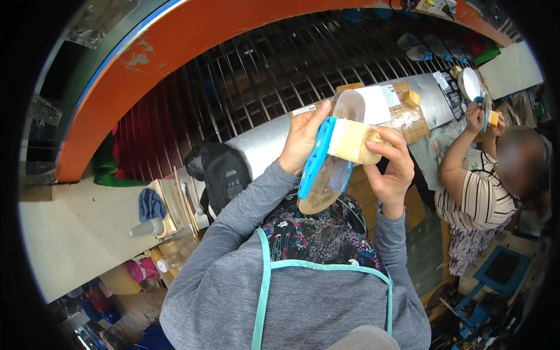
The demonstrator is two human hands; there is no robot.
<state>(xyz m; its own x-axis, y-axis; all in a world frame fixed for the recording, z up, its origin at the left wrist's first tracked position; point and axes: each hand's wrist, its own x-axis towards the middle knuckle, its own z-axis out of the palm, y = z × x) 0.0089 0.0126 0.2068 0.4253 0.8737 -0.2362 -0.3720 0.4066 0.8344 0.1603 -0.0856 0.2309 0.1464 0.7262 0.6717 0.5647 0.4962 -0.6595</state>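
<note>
My left hand (300,140) grips a foot-shaped shoe last (319,195), worn and brownish grey, tilted with its flat underside partly facing me. Across it runs a blue patterned strap (315,160); a whitish edge shows beside the blue. Between the thumb and fingers of my right hand (392,166) is a pale yellow sponge block (350,141). It lies over the middle of the last, against the strap's edge, and hides part of both. Whether the sponge presses or only rests there, I cannot tell.
A metal-topped bench (262,137) with papers (379,104) and a yellow block (412,98) lies ahead, before a rack of metal bars (256,76). A black bag (224,175) stands left. At right a co-worker (481,181) holds a blue piece and a yellow sponge near a white bowl (469,84).
</note>
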